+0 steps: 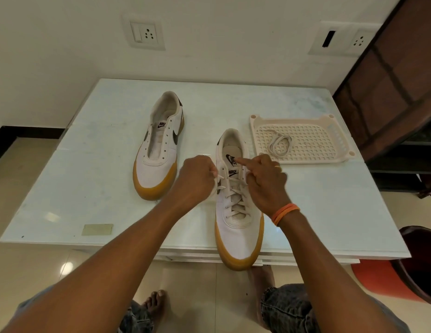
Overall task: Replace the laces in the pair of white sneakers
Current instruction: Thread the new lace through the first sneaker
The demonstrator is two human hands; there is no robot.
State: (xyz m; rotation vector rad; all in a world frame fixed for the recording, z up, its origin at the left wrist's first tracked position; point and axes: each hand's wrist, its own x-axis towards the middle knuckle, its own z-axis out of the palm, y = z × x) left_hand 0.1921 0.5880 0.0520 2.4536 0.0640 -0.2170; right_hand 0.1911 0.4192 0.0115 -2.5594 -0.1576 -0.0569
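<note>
On the pale glass worktop [94, 145], toward the far left, lies a white canvas sneaker with a gum-coloured rubber sole [159, 145], unlaced, its eyelets bare and its toe pointing near. Just right of it, the left hand [196, 180] is curled, pinching the end of a white lace [233, 191] at the left side of a second matching white sneaker [238, 219], which is partly laced and hangs its toe over the near edge. The right hand [266, 182], an orange band [285, 213] on its wrist, grips the lace on the shoe's right side, forefinger extended over the tongue. Farther right sits a cream plastic grid tray [330, 138] holding a loose coiled white lace [280, 145].
</note>
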